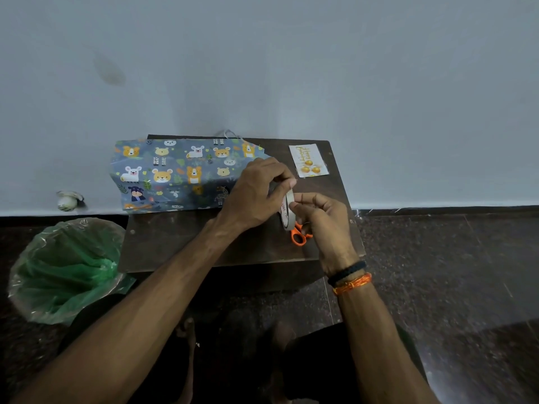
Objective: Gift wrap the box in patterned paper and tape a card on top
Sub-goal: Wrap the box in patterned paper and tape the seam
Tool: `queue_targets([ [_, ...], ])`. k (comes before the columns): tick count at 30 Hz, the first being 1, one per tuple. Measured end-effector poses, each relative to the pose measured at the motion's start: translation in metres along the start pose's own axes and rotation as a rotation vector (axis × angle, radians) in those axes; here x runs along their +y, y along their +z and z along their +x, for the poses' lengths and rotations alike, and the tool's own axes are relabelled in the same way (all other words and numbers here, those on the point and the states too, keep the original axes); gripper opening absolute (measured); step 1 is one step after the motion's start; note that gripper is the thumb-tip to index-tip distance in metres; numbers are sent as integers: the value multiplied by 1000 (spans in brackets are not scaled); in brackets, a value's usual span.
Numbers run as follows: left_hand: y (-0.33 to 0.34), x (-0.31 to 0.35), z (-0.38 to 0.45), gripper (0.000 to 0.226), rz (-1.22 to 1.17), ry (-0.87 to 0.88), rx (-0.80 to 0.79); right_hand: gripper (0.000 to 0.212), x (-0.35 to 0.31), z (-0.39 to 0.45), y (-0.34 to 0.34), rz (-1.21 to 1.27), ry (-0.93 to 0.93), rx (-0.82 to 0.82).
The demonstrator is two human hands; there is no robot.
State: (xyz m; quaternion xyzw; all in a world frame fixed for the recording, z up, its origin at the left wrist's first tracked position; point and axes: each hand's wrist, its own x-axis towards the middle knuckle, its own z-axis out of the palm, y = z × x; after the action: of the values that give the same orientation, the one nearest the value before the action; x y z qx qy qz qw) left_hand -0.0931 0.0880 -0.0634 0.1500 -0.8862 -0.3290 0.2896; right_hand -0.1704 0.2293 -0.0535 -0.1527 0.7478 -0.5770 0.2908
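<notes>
The box (175, 173), covered in blue paper with cartoon animals, lies at the back left of a small dark wooden table (180, 240); the paper at its right end sticks out loose. A white card (308, 160) with gold balloons lies at the back right. A roll of clear tape (288, 212) is held upright over the table's right side. My left hand (256, 193) pinches the top of the roll. My right hand (320, 220) grips its lower right side, fingertips on the rim. Orange-handled scissors (299, 236) lie under my right hand, mostly hidden.
A bin lined with a green plastic bag (67, 269) stands on the dark floor to the left of the table. A small white crumpled thing (68, 200) lies by the wall. The blue wall runs right behind the table. My legs are below the front edge.
</notes>
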Motion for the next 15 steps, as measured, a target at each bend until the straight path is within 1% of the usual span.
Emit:
queue_targets([
  [8,-5,4,1,6,-115,-51,103,11,-3,-5,9,91,31,11],
  [15,-6,5,-1,9,-202,-136,87,11,-7,-8,15,140,82,11],
])
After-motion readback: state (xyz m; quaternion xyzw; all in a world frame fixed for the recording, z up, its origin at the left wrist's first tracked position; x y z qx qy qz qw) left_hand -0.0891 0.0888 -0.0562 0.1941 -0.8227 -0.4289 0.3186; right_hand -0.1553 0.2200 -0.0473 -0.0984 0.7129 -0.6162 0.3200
